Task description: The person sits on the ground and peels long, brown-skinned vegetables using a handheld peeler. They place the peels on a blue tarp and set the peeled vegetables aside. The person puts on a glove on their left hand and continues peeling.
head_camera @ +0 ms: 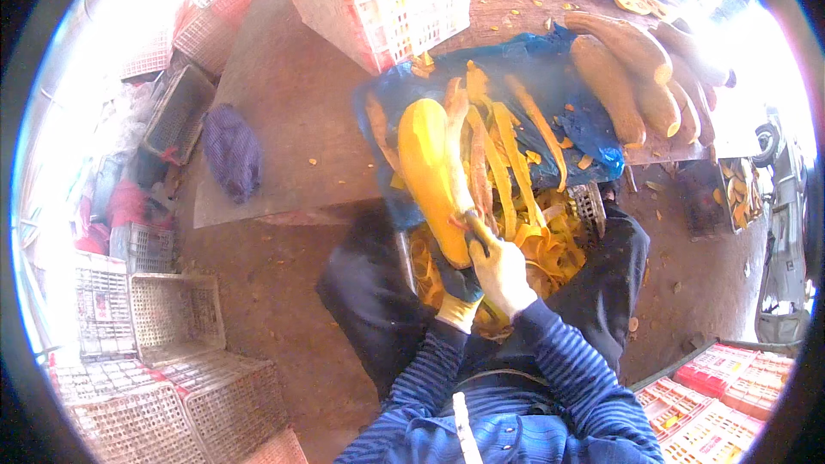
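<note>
A long squash, mostly bared to bright yellow-orange flesh, lies tilted over the near edge of a blue plastic sheet. My left hand, in a dark-coated glove with a yellow cuff, grips its near end. In my right hand, wearing a pale glove, is a dark-handled peeler against the squash's right side; its blade is mostly hidden. A paler strip of skin runs along that side; whether it is still attached I cannot tell. Peel strips drape from the sheet toward curled peelings between my knees.
Several unpeeled squashes are piled at the table's right. A white crate of peeled pieces stands at the back. A purple mesh bundle rests on the board's left. Stacked crates line the left; red and white crates sit lower right.
</note>
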Tool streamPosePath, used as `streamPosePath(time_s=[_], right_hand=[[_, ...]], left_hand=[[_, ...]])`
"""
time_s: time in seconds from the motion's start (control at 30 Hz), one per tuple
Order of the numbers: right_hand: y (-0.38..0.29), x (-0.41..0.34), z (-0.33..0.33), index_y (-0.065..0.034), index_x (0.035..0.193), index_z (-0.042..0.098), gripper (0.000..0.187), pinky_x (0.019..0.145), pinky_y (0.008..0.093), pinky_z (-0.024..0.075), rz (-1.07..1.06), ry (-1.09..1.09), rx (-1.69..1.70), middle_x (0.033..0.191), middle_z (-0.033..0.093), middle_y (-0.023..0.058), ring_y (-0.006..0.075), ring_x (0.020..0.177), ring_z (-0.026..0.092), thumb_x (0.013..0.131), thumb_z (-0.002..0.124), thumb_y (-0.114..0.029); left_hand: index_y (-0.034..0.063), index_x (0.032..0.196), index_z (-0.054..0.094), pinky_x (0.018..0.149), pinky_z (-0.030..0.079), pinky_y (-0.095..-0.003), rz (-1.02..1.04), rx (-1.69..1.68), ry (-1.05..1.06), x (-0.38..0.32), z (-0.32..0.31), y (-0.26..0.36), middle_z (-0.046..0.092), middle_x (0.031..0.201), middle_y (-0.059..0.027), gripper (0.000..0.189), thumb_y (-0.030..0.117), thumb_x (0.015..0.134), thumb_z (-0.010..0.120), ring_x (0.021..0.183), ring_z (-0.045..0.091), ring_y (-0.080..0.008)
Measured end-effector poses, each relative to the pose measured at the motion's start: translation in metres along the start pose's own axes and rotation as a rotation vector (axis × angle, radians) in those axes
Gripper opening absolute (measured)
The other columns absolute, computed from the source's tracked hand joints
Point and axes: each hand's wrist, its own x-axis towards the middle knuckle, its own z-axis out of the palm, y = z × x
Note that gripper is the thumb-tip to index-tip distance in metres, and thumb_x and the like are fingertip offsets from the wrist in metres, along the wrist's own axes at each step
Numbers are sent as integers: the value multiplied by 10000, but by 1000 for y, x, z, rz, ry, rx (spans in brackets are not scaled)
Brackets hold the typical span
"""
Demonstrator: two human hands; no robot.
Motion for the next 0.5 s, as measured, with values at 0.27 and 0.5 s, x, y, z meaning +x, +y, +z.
streamPosePath(time_s=[0.27,0.5], right_hand=[[18,-76,-41,-158,1387,636,426,739,427,536,204,-269,-10,919,692,287,386,828,717,970,587,-222],[6,-38,-43,-105,1401,617,418,796,359,530,115,-107,317,1043,711,258,267,892,711,993,577,-187]], left_hand=[[139,1488,477,952,523,-597,-298,-66,44,-13,-51,27,629,1244,-252,869,784,905,463,936,645,-482],[173,1486,488,1062,480,-522,24,117,164,-1,-30,16,585,1415,-105,751,673,929,559,1256,574,-329]])
